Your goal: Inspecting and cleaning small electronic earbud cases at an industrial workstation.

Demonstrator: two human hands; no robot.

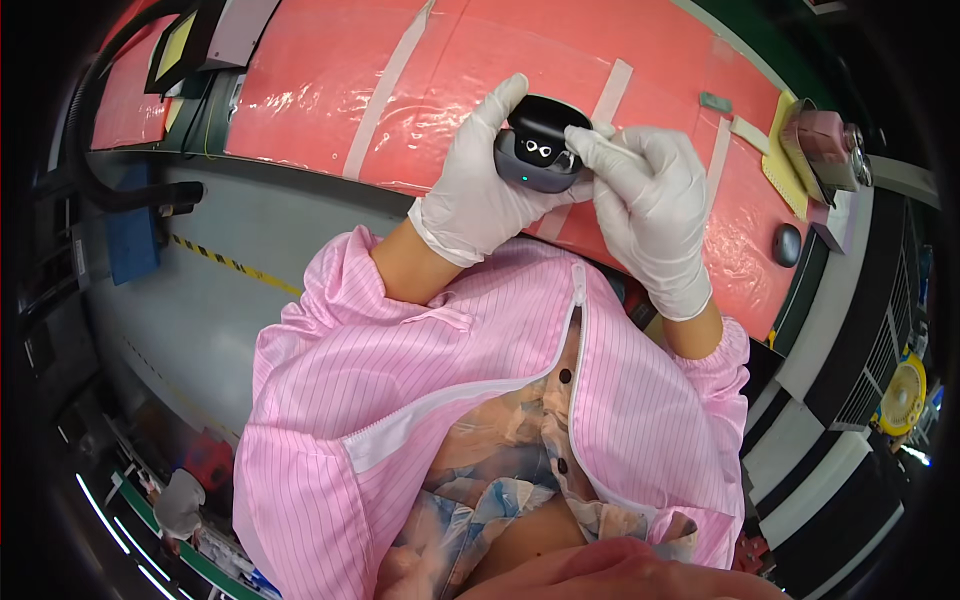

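Note:
A dark earbud charging case (538, 178) lies in my gloved left hand (468, 190), its lid raised. Fingers and thumb wrap round its sides, and a small green light glows on its front. Inside the case I see shiny marks, though I cannot make out whether earbuds sit there. My gloved right hand (655, 200) is closed at the case's right edge, with a thin white stick (625, 151) pinched between the fingers. Its tip is hidden by the fingers near the case opening.
Under my hands is a workbench with a glossy pink-red cover (330, 95). To the right lie a small dark rounded case (786, 244), a yellow pad (783, 170), a pink bottle (820, 135) and a small green piece (715, 102). A black hose (100, 190) curves at the left.

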